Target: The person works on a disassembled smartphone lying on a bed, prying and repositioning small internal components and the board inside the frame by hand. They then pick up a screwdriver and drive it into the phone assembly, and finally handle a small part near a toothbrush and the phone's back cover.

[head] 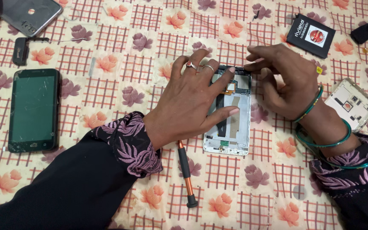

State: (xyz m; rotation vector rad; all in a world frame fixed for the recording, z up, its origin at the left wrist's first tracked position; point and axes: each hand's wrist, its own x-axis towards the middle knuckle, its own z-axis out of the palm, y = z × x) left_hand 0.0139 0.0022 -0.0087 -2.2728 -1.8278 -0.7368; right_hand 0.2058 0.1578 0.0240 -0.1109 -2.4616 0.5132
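An opened white phone frame (235, 127) lies face down in the middle of the floral cloth, its inner parts exposed. My left hand (192, 100) rests flat across its left side, fingers spread, pressing it down; two rings sit on the fingers. My right hand (282, 76) reaches in from the right, its fingertips pinching at a small dark part on the frame's top edge. Green bangles circle that wrist. An orange-and-black screwdriver (186, 172) lies on the cloth just below my left wrist.
A dark phone (34, 110) lies screen up at the left. A grey back cover (30, 15) and small black part (20, 50) sit top left. A black battery (311, 35) lies top right, a white back cover (351, 103) at the right edge.
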